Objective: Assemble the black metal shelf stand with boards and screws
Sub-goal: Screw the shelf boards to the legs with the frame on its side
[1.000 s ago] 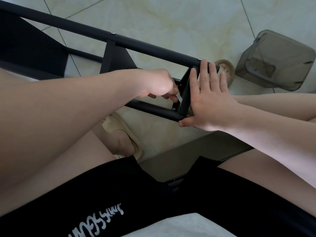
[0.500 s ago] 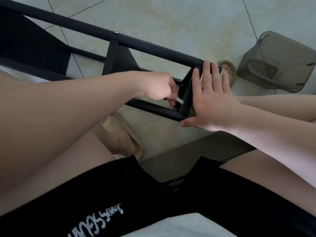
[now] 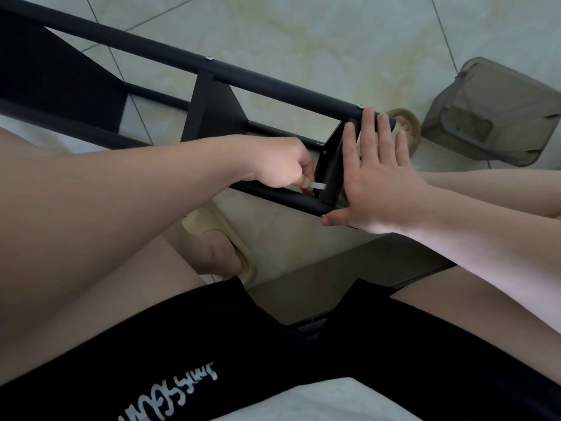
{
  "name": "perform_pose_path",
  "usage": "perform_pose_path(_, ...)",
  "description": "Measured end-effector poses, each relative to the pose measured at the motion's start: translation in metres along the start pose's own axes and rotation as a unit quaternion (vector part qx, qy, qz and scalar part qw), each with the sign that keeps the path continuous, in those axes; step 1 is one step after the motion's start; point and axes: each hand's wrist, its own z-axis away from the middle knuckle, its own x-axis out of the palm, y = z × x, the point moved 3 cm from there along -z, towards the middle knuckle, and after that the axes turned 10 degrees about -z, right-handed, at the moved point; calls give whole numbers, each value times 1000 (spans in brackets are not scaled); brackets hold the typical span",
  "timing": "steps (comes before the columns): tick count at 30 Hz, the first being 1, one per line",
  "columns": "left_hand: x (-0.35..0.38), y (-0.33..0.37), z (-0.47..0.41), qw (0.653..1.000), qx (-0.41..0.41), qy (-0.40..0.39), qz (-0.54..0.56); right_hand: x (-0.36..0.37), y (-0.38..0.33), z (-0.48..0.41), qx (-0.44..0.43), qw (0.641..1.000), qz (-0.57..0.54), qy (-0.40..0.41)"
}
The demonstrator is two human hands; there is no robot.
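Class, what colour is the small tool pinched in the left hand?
The tool is silvery white; the head view shows it best.

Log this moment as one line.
left hand: holds silver tool at end board | right hand: flat, pressing end board | nearby: gray bin on floor

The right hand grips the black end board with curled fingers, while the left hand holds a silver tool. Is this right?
Not quite: the head view shows the right hand pressing flat and open against the end board; the left hand holds the silver tool.
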Motion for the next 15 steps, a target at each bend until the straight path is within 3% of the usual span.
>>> perform_pose_path(8,2,1,0,1000,6,-10,-15,-2,0,0,3,1000,-3,-5)
perform_pose_path(15,-21,-6,0,994,-13,100,-50,-5,0,-1,1,1000,-3,-6)
